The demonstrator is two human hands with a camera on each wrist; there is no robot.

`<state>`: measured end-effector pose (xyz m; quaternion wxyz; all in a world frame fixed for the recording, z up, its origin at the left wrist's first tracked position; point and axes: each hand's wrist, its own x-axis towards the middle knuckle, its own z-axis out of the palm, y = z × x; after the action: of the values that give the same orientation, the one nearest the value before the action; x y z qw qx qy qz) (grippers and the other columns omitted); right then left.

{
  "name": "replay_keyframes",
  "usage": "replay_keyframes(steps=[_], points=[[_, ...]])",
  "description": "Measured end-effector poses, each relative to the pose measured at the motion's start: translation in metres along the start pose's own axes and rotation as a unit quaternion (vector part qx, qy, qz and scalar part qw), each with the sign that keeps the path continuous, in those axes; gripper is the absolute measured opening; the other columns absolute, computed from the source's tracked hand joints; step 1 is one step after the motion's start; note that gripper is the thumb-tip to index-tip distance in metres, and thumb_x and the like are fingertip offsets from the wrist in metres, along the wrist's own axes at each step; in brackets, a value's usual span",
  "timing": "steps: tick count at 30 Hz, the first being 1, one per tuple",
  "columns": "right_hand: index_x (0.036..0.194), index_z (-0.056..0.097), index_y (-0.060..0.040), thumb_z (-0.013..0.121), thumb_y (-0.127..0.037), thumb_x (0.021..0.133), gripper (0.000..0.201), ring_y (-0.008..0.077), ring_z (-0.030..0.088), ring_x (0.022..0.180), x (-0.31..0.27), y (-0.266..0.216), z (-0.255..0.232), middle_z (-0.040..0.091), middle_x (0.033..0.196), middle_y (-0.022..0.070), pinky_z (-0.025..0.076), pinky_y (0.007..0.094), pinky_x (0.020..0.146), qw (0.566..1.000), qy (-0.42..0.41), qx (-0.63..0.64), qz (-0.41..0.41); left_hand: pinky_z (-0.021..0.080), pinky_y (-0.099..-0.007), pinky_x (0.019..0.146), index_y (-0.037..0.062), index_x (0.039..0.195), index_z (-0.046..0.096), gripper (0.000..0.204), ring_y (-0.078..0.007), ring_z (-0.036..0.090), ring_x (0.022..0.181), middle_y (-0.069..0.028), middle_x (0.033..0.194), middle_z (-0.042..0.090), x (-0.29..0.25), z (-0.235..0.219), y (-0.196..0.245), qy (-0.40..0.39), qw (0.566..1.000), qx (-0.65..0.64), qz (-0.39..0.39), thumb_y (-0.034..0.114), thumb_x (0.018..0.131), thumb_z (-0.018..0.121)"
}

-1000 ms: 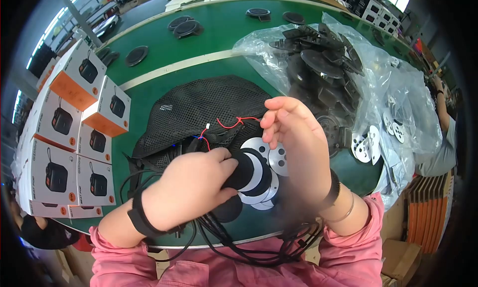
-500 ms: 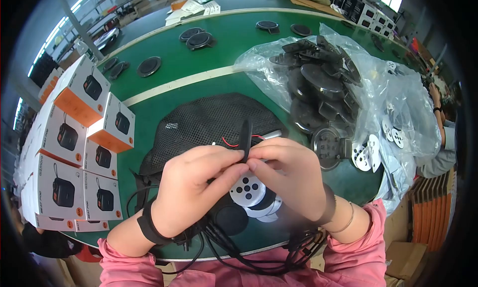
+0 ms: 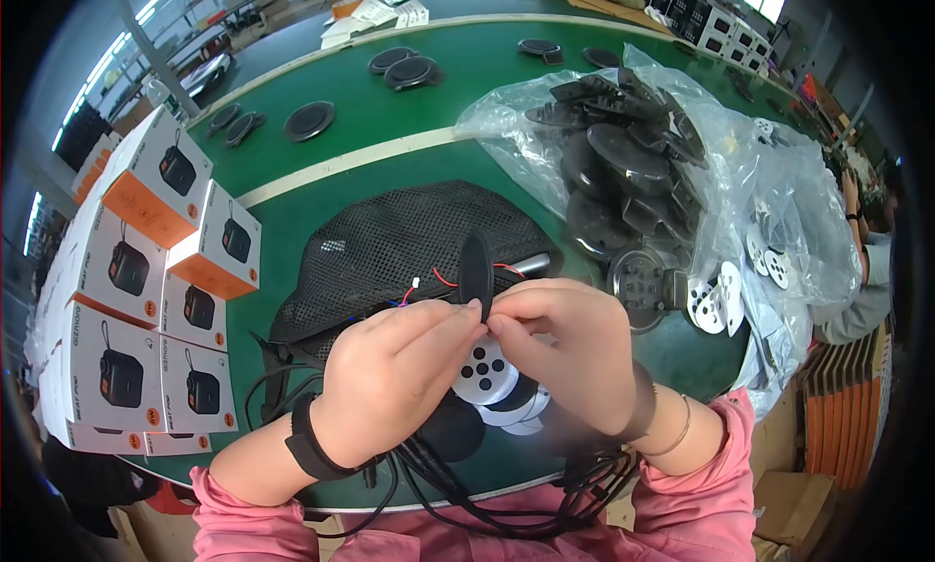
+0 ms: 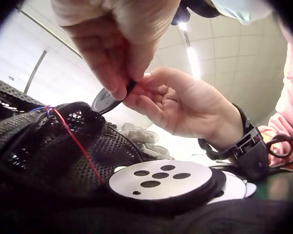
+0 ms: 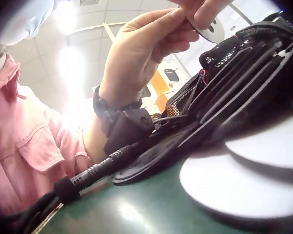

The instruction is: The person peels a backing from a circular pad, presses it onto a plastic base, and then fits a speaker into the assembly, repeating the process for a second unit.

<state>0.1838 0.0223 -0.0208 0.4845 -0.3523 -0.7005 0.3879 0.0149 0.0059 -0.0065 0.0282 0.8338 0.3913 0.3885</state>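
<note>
Mid-frame from the head, the black disc stands nearly edge-on, long axis upright, its lower rim pinched in your grip by left hand and right hand, equally near. White discs lie below it in frame; the mesh bag sits just above, green counter showing between that and the boxes at left.

Pink sleeves, black wristbands, probably a bracelet

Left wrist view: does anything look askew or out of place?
A red wire trails untidily across the black mesh bag, and the pile of discs is uneven, with lower ones sticking out sideways.
</note>
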Motion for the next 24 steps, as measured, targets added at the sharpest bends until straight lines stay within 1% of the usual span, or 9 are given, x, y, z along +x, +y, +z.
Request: replay_keyframes(steps=[2,3,8,12,17,20,21,23,24], points=[[0.081,0.060,0.0035,0.060,0.005,0.071,0.009,0.0108,0.061,0.067,0.000,0.001,0.000,0.062,0.080,0.0084,0.049,0.0189,0.059,1.000,-0.003,0.007,-0.006,0.047,-0.0274,0.050,0.0019,0.089,0.060,0.023,-0.0207,0.058,0.060,-0.0066,0.075,0.059,-0.001,0.002,-0.003,0.011,0.999,0.012,0.036,0.002,0.067,0.065],[0.080,0.060,0.0037,0.059,0.005,0.071,0.009,0.0109,0.061,0.067,-0.001,0.002,0.000,0.061,0.080,0.0082,0.049,0.0189,0.059,1.000,-0.008,0.020,-0.002,0.047,-0.0274,0.050,0.0019,0.089,0.060,0.023,-0.0207,0.058,0.060,-0.0066,0.075,0.059,-0.001,0.002,-0.003,0.011,0.999,0.011,0.035,0.002,0.067,0.065],[0.080,0.058,0.0046,0.058,0.006,0.072,0.008,0.0107,0.061,0.066,0.000,0.000,-0.003,0.060,0.080,0.0077,0.048,0.0188,0.059,1.000,-0.016,0.023,0.001,0.046,-0.0278,0.050,0.0022,0.089,0.061,0.023,-0.0205,0.058,0.060,-0.0067,0.074,0.059,0.000,0.001,-0.001,-0.003,0.999,-0.043,-0.005,0.002,0.067,0.066],[0.082,0.059,0.0055,0.058,0.005,0.074,0.008,0.0100,0.060,0.069,0.001,-0.004,-0.002,0.059,0.083,0.0077,0.048,0.0185,0.061,0.998,-0.018,0.055,0.027,0.046,-0.0278,0.050,0.0023,0.090,0.060,0.023,-0.0209,0.057,0.060,-0.0070,0.074,0.059,0.002,-0.002,-0.005,-0.009,0.998,-0.060,-0.014,0.002,0.068,0.065],[0.084,0.060,0.0057,0.058,0.005,0.075,0.009,0.0093,0.059,0.072,0.001,-0.004,-0.003,0.059,0.084,0.0079,0.048,0.0183,0.062,0.997,-0.029,0.064,0.042,0.046,-0.0271,0.052,0.0000,0.094,0.059,0.028,-0.0198,0.057,0.061,-0.0069,0.078,0.058,0.000,-0.005,-0.002,-0.015,0.999,0.014,0.032,0.000,0.066,0.063],[0.083,0.059,0.0058,0.058,0.005,0.075,0.009,0.0088,0.058,0.070,0.000,-0.002,-0.001,0.059,0.084,0.0078,0.048,0.0181,0.061,0.995,-0.029,0.077,0.051,0.046,-0.0269,0.052,-0.0018,0.095,0.058,0.031,-0.0190,0.056,0.062,-0.0071,0.080,0.057,-0.003,-0.002,-0.002,-0.005,0.998,0.015,0.056,-0.001,0.064,0.063],[0.082,0.059,0.0059,0.058,0.006,0.075,0.008,0.0087,0.058,0.069,0.000,-0.001,-0.001,0.059,0.084,0.0078,0.048,0.0182,0.060,0.995,-0.028,0.080,0.046,0.046,-0.0269,0.052,-0.0018,0.095,0.058,0.031,-0.0190,0.056,0.062,-0.0071,0.080,0.057,-0.002,-0.001,0.000,-0.005,0.998,0.015,0.056,-0.001,0.064,0.063],[0.081,0.058,0.0059,0.057,0.006,0.074,0.007,0.0086,0.058,0.069,-0.001,-0.001,0.000,0.058,0.084,0.0077,0.048,0.0183,0.060,0.995,-0.026,0.084,0.041,0.046,-0.0281,0.053,-0.0014,0.084,0.060,0.018,-0.0234,0.058,0.060,-0.0106,0.074,0.059,-0.001,0.000,0.007,0.015,1.000,0.010,0.017,-0.003,0.066,0.064],[0.080,0.058,0.0059,0.057,0.007,0.074,0.007,0.0086,0.058,0.068,-0.002,-0.002,0.000,0.058,0.083,0.0074,0.048,0.0184,0.060,0.996,-0.024,0.080,0.033,0.046,-0.0281,0.053,-0.0014,0.084,0.060,0.018,-0.0234,0.058,0.060,-0.0106,0.074,0.059,-0.001,0.000,0.008,0.015,1.000,0.010,0.017,-0.003,0.066,0.064]])
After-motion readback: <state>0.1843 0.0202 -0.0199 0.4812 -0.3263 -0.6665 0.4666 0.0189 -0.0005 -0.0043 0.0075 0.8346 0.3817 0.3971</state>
